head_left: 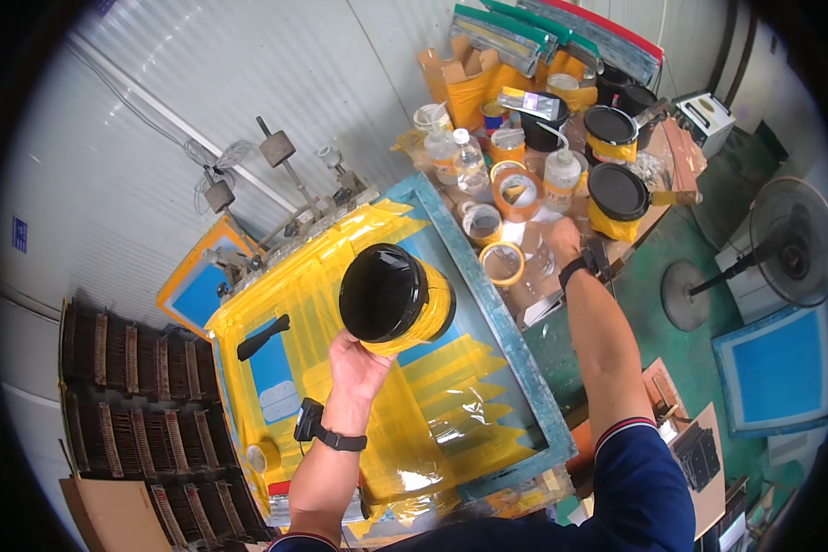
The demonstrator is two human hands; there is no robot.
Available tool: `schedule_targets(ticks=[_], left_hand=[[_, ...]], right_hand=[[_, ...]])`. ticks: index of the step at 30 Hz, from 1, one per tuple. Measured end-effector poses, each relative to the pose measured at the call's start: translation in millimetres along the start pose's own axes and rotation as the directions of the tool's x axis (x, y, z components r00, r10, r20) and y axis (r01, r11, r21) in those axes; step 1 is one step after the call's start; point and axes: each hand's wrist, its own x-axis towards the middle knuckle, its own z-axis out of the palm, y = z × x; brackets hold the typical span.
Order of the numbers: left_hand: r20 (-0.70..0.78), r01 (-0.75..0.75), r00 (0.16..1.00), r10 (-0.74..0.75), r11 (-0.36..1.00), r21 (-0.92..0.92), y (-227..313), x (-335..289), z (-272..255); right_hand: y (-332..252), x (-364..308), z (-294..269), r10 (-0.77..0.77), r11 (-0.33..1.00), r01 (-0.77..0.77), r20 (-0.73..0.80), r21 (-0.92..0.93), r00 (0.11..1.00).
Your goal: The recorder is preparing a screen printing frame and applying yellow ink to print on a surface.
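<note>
My left hand (357, 368) grips a black bucket (437, 299) from below and beside, holding it tilted above the taped frame. Yellow tape wraps the bucket's outside, and its inside is glossy black. Beneath it lies a screen printing frame (469, 276) with a blue-grey rim, its blue mesh largely covered by yellow tape. A long black shape (263, 339), ink or a tool, rests on the mesh to the left. My right hand (562, 241) is closed over the cluttered table, close to a squeeze bottle (561, 173) and a tape roll (502, 264); whatever its fingers hold is hidden.
Lidded black tubs (617, 191), clear bottles (470, 166) and more tape rolls (517, 193) crowd the table at the right. Squeegees (501, 41) stack behind them. A fan (787, 248) stands on the green floor, with a blue screen (776, 370) nearby. Dark racks (138, 396) line the left.
</note>
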Motion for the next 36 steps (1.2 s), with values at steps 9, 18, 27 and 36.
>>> schedule_targets(ticks=[9, 18, 27, 36], left_hand=[[0.034, 0.022, 0.999, -0.022, 1.0, -0.007, -7, 4, 0], [0.042, 0.041, 0.998, -0.042, 0.999, 0.029, -14, 12, -10], [0.018, 0.053, 0.998, -0.054, 0.998, 0.032, -20, 10, 4], [0.067, 0.028, 0.997, -0.029, 0.999, 0.018, -18, 6, 7]], right_hand=[[-3, -27, -25, 0.057, 0.997, -0.055, -0.022, 0.053, 0.998], [15, -88, -45, 0.07, 0.879, -0.159, 0.208, 0.45, 0.976], [12, -68, -37, -0.257, 0.963, 0.267, -0.214, 0.02, 0.942], [-4, -74, -42, -0.264, 0.894, 0.352, -0.31, 0.276, 0.913]])
